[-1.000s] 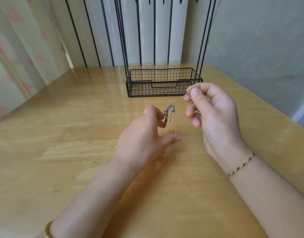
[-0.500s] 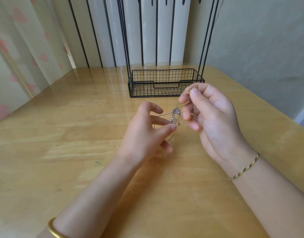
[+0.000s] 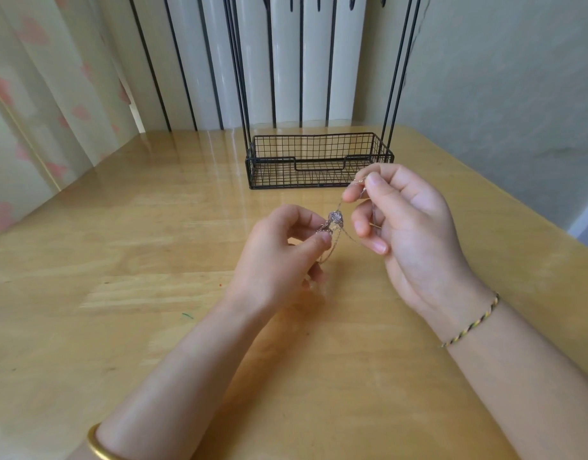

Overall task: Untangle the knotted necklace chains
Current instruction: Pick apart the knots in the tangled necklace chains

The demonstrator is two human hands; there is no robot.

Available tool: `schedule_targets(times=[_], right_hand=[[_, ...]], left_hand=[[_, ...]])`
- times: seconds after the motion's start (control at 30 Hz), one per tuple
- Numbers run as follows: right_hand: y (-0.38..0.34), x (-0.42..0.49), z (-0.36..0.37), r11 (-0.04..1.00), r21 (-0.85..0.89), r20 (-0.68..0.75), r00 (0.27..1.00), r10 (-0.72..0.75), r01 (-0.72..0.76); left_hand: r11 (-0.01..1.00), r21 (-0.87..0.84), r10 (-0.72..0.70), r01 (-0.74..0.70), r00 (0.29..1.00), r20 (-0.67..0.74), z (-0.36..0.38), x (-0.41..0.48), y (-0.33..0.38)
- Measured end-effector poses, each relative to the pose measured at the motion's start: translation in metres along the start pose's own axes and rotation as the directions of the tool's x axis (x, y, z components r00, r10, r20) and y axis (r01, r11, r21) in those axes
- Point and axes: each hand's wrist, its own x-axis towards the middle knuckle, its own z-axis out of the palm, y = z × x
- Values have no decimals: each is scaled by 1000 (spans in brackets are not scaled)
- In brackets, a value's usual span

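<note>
A thin silver necklace chain with a small knotted clump (image 3: pixel 336 218) hangs in the air between both hands, above the wooden table (image 3: pixel 120 293). My right hand (image 3: pixel 409 227) pinches one strand between thumb and forefinger, up and to the right of the clump. My left hand (image 3: pixel 279 257) pinches the chain just below and left of the clump, with loose loops trailing down past its fingers. Part of the chain is hidden inside both hands.
A black wire basket (image 3: pixel 319 166) with tall upright rods stands on the table just behind the hands. A wall runs along the right, curtains hang at the left. A gold bangle (image 3: pixel 98 443) is on the left wrist, a braided cord (image 3: pixel 472 323) on the right.
My left hand's fingers closed from a spread pose onto the chain below the clump. My right hand kept its pinch and stayed nearly in place.
</note>
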Motion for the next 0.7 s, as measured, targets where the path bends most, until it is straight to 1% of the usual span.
schedule_targets(times=[0.2,0.37,0.57,0.7], right_hand=[[-1,1,-2,998,-35,-58,997,42,-44],[1,2,-3,991,-96,-154,985,82,-97],[5,5,-6,986,-114,-187,977,103,-126],[4,5,-6,985,-123,-187,977,100,-124]], left_hand=[[996,64,70,-65,994,-83,-7,5,-3],[995,61,79,-74,992,-98,-12,5,0],[999,36,17,-13,995,-95,-15,5,1],[995,-71,-73,69,995,-66,-17,6,4]])
